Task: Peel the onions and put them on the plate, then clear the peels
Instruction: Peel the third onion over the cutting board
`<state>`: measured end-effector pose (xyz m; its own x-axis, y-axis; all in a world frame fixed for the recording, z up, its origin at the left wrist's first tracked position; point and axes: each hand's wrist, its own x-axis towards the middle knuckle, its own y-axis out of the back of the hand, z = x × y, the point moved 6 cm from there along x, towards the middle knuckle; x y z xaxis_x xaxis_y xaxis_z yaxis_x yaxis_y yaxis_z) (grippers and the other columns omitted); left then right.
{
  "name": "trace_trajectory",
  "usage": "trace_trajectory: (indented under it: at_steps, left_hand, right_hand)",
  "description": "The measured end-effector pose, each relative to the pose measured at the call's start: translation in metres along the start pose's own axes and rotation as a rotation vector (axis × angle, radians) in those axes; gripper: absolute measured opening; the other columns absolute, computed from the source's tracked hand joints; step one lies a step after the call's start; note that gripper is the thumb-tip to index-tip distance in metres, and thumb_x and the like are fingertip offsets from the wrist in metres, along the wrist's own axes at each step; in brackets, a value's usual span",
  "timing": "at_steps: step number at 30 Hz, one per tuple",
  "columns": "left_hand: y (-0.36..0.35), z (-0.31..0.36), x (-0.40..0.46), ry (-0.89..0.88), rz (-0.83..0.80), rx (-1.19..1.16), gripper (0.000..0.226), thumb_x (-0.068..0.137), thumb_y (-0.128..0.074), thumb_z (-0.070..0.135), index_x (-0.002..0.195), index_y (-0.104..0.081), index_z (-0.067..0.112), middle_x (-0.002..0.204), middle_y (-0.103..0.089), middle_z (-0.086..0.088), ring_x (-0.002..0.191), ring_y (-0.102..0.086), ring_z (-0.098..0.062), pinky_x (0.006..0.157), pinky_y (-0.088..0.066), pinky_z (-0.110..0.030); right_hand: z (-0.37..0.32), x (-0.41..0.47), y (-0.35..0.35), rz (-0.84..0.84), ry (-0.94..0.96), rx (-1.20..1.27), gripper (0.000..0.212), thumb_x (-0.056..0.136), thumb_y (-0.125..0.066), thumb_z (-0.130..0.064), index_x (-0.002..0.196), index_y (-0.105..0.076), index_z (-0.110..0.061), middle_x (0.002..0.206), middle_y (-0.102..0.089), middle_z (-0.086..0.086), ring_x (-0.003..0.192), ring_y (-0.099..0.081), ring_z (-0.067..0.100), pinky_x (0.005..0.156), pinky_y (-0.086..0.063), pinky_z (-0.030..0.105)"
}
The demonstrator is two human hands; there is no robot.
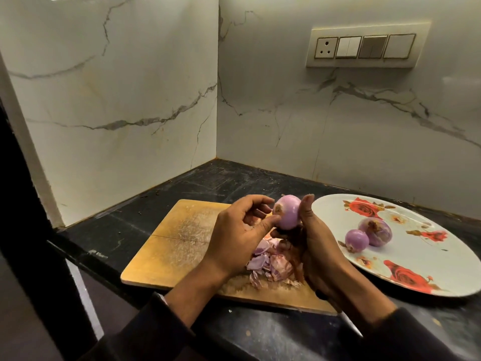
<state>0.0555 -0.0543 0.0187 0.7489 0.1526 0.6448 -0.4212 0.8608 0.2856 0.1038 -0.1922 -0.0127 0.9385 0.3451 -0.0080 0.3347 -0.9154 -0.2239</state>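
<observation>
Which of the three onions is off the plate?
The onion gripped between both hands above the cutting board; the other two lie on the plate.

Wooden cutting board (169, 251) on black counter (260, 183); wall switchboard (364, 46).

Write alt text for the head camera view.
Two hands hold a peeled purple onion above a wooden cutting board strewn with peels. To the right, a rose-patterned plate holds two more onions on the dark counter.
</observation>
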Motion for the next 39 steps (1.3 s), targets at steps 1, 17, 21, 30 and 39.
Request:
trace_trajectory:
  at_steps: [1, 17, 21, 30, 39]
  left_hand:
    - [0.002, -0.001, 0.000, 0.001, 0.023, -0.005, 0.035, 0.086, -0.074, 0.030, 0.118, -0.069, 0.018, 0.103, -0.070, 0.008, 0.096, -0.068, -0.005, 0.081, -0.058, -0.021]
    - [0.004, -0.005, 0.001, 0.053, 0.021, -0.062, 0.024, 0.092, -0.069, 0.015, 0.115, -0.071, 0.024, 0.102, -0.073, 0.013, 0.096, -0.069, -0.001, 0.080, -0.059, -0.021]
    - [0.004, -0.005, 0.001, 0.037, 0.014, -0.015, 0.025, 0.092, -0.070, 0.014, 0.115, -0.072, 0.023, 0.103, -0.071, 0.013, 0.099, -0.067, 0.002, 0.081, -0.056, -0.016]
    - [0.006, 0.005, -0.002, -0.090, 0.088, 0.148, 0.024, 0.086, -0.076, 0.008, 0.109, -0.076, 0.014, 0.096, -0.074, 0.003, 0.088, -0.069, -0.004, 0.077, -0.058, -0.016]
    - [0.009, 0.009, -0.005, -0.128, 0.165, 0.302, 0.023, 0.085, -0.078, 0.008, 0.107, -0.076, 0.014, 0.098, -0.074, 0.003, 0.086, -0.067, -0.001, 0.080, -0.055, -0.011]
  right_hand:
    - [-0.001, -0.001, 0.000, -0.008, 0.015, -0.011, 0.081, 0.077, -0.044, -0.075, 0.127, -0.063, -0.014, 0.107, -0.076, 0.017, 0.101, -0.073, 0.035, 0.092, -0.058, 0.054]
    - [-0.009, -0.005, -0.002, 0.031, 0.236, -0.104, 0.063, 0.071, -0.071, -0.048, 0.121, -0.058, -0.012, 0.119, -0.067, 0.014, 0.100, -0.074, 0.022, 0.078, -0.061, 0.028]
    - [-0.006, -0.004, 0.001, 0.026, 0.229, -0.080, 0.059, 0.073, -0.073, -0.040, 0.122, -0.057, -0.012, 0.122, -0.066, 0.015, 0.100, -0.074, 0.023, 0.078, -0.061, 0.029]
    - [-0.001, -0.001, 0.000, 0.017, 0.240, -0.067, 0.069, 0.068, -0.087, -0.043, 0.121, -0.058, -0.010, 0.122, -0.067, 0.015, 0.107, -0.072, 0.028, 0.086, -0.061, 0.040]
    - [0.000, -0.003, -0.003, 0.038, 0.276, -0.107, 0.070, 0.063, -0.086, -0.047, 0.119, -0.061, -0.014, 0.120, -0.067, 0.011, 0.107, -0.071, 0.027, 0.088, -0.061, 0.043]
